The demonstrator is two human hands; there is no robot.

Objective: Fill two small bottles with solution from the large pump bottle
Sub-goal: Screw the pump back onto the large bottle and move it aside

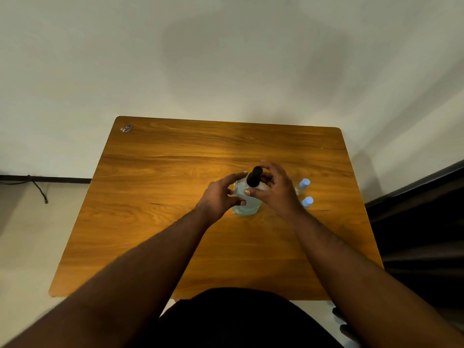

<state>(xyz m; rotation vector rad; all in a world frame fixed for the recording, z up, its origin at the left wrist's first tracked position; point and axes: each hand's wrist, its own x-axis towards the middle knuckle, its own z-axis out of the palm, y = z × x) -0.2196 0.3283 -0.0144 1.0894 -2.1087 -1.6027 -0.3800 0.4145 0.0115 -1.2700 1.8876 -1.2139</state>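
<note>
Large pump bottle (247, 200) upright near the middle of the wooden table (155, 187), clear body with pale blue solution, black pump head (254, 176) on top, long axis vertical. Left hand (221, 197) against the bottle's left side, fingers spread and only loosely bent, thumb on the near wall: more steadying than clamping. Right hand (275, 188) curled round the collar just beneath the pump head, fingers wrapped at the far side, thumb on the near side; a real grip there, most likely for turning or unlocking the pump. Two small bottles, far one (303, 185) and near one (306, 202), both with light blue caps on, upright just right of the right hand, apart from the large bottle and half hidden behind the wrist. Key relation: small bottles to the right of the pump, right hand much nearer to them, so likely the one to fetch. Nozzle direction hard to read from above. Neither small bottle opened yet, so filling not begun.
</note>
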